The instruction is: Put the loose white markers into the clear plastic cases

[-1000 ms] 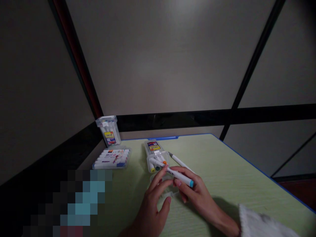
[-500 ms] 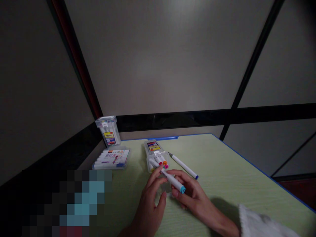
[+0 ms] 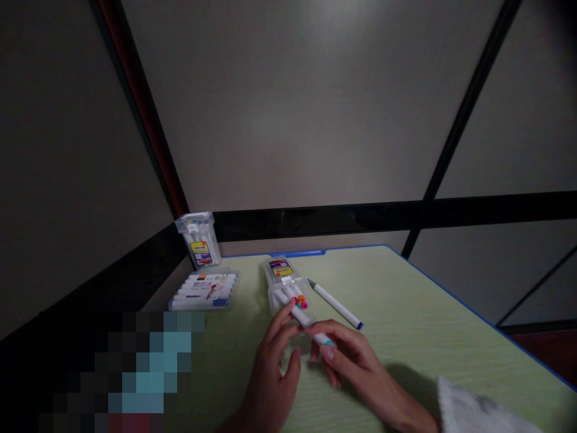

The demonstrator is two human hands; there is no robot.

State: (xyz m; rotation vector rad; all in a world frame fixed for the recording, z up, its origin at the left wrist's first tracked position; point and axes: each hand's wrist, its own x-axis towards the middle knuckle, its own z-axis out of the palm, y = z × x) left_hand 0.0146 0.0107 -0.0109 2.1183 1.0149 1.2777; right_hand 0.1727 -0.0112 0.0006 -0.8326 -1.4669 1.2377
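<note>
My right hand (image 3: 356,364) pinches a white marker (image 3: 302,317) near its light-blue end, with thumb and fingers closed on it. The marker slants up and left, its far end by the markers in an open clear plastic case (image 3: 273,296). Beside it is my left hand (image 3: 273,367), thumb and fingers apart; its fingertips lie at the marker's left side, and whether they touch it I cannot tell. Orange and pink marker ends (image 3: 303,301) show at the case's mouth. A white marker with a dark-blue end (image 3: 338,305) lies right of the case.
A clear lidded case of markers (image 3: 198,240) stands upright at the back left. In front of it lies a flat pack of white markers (image 3: 205,290). The pale green table (image 3: 428,337) has a blue edge, with wall panels behind.
My right hand's grip has shifted onto the marker's light-blue end, now partly covered by the fingers. That marker has moved up and left towards the case. My left hand has hardly moved.
</note>
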